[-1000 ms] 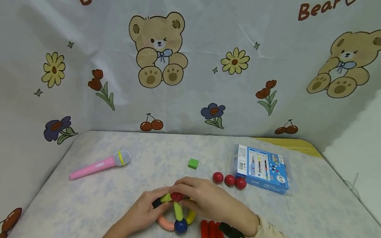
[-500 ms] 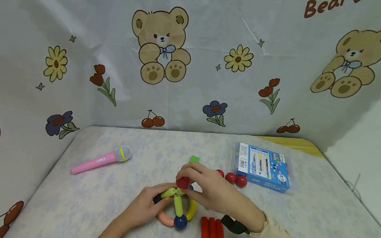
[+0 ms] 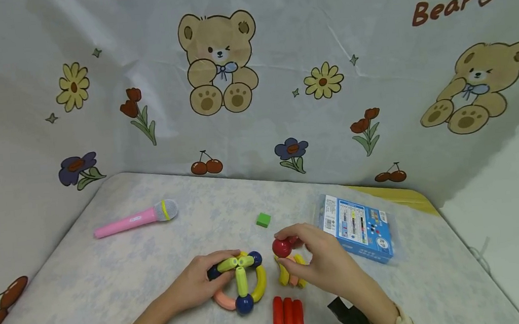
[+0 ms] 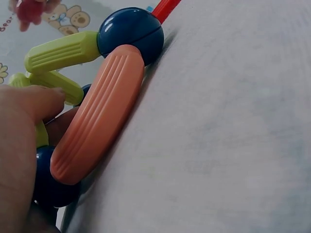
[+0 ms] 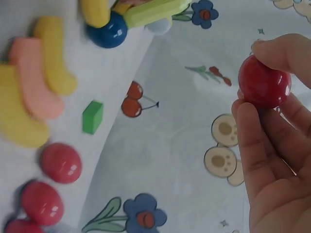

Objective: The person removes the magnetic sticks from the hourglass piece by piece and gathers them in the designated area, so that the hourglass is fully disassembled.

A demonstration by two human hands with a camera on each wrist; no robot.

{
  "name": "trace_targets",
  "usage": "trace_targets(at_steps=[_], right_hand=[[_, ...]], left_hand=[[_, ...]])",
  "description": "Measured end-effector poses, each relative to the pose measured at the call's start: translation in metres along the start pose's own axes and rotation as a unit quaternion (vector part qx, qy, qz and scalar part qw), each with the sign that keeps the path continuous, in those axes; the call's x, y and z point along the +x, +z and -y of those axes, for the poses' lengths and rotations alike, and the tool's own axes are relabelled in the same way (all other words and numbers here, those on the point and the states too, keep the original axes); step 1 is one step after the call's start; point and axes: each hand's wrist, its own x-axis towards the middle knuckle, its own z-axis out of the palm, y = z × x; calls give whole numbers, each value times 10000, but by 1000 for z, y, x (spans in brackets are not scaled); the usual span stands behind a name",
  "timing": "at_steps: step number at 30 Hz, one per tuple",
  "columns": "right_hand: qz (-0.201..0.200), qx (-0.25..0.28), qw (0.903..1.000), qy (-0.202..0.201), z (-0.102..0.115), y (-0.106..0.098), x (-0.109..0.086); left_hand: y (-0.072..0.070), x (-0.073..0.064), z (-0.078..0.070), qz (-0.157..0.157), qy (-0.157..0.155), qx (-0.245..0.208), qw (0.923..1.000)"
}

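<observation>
My left hand [image 3: 196,283] grips the left side of a toy frame, its thumb and fingers about a yellow-green rod [image 3: 227,264] beside a dark blue ball. The frame has a ring of curved pieces, one orange [image 4: 99,116] and some yellow [image 3: 261,284], with blue balls [image 3: 245,304] at the joints. Three yellow-green rods lean inward and their upper ends meet at the top. To the right of the frame, my right hand [image 3: 326,258] pinches a red ball [image 5: 265,81] between thumb and fingertips, above loose curved pieces [image 3: 293,279].
Three red rods [image 3: 288,315] lie side by side near the front. More red balls [image 5: 61,162] sit beyond my right hand, by the blue box [image 3: 358,228]. A green block [image 3: 263,219] lies behind the frame; a pink microphone [image 3: 136,220] is at the back left.
My right hand has lifted the red ball off the meeting rod ends and carried it right, uncovering the frame's top. My left hand keeps its hold at the frame's left side.
</observation>
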Motion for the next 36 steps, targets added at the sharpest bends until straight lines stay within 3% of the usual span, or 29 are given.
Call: trace_targets(at_steps=[5,8,13,25,36], right_hand=[[-126,-81,9989,455,-12,-5,-15],[-280,-174,9981,521,-20,-10,-23],[-283,-296,9980,481,-33,-20,-28],[278,-401,9951,855,-77,-43,-35],[992,-770,9816,1436,-105,-56,-45]], left_hand=[[-2,-2,-2,-39,-235,59,9997],[-2,0,-3,-12,-336,63,9994],[-1,2,-2,31,-247,18,9997],[0,3,-2,55,-159,-37,9999],[2,3,-3,44,-364,-98,9993]])
